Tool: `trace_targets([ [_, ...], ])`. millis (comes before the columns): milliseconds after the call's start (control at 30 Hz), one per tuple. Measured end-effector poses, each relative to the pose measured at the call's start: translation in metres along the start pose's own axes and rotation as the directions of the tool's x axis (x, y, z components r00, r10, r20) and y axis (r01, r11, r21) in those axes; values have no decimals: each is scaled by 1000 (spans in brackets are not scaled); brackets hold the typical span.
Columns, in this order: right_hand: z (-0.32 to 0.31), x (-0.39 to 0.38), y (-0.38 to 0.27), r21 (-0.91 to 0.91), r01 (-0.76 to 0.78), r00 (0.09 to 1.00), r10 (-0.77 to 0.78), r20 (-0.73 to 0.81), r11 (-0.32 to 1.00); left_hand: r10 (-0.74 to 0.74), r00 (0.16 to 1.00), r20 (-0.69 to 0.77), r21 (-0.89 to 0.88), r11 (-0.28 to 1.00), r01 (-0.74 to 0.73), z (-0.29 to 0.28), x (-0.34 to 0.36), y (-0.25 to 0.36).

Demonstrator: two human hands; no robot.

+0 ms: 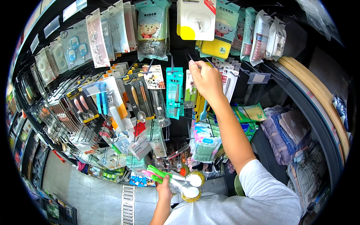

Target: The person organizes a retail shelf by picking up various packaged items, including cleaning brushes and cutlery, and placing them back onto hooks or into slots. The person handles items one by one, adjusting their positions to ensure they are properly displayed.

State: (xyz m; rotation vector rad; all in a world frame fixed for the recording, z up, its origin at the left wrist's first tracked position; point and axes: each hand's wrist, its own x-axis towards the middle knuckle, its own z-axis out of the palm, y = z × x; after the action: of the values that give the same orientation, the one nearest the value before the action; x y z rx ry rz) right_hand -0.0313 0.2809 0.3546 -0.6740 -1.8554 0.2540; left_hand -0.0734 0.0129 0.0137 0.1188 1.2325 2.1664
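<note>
Low in front of me, my left hand (164,189) is closed around several pot scrubbers (190,186). Their handles are green and pink, and their white heads carry golden wire scourers. Higher up, my right hand (205,78) reaches across to the rack, thumb and finger pinched at the front end of a black display hook (189,56). Just left of that hand hang teal narrow packs (173,93) with a slim tool inside. Above it are a white card with a clear wall hook (198,20) and a yellow sponge pack (215,48).
Packed cutlery (138,97) and small kitchen tools crowd the hooks at left. A pack of scouring wire (153,30) hangs above. At right stand a dark shelf with folded cloth (287,127) and curved wooden boards (318,86). Grey floor tiles (90,195) show below.
</note>
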Motion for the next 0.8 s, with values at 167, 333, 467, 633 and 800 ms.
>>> trace_targets([
  [167,-7,-4,7,4,-55,998,55,19,998,-16,999,35,-2,1000,16,-7,8,-12],
  [333,-12,-46,15,116,32,998,-25,-63,993,17,1000,-12,1,1000,-17,-13,13,-16],
  [467,-30,-96,86,300,102,968,-26,-249,949,-10,1000,-15,-13,1000,10,-12,11,-12],
  [633,-55,-71,175,156,-132,922,179,-344,979,-22,998,-54,-26,999,21,-14,14,-19],
  [800,-73,-43,183,-56,-143,959,125,-253,988,-24,999,-29,2,1000,24,-4,11,-21],
])
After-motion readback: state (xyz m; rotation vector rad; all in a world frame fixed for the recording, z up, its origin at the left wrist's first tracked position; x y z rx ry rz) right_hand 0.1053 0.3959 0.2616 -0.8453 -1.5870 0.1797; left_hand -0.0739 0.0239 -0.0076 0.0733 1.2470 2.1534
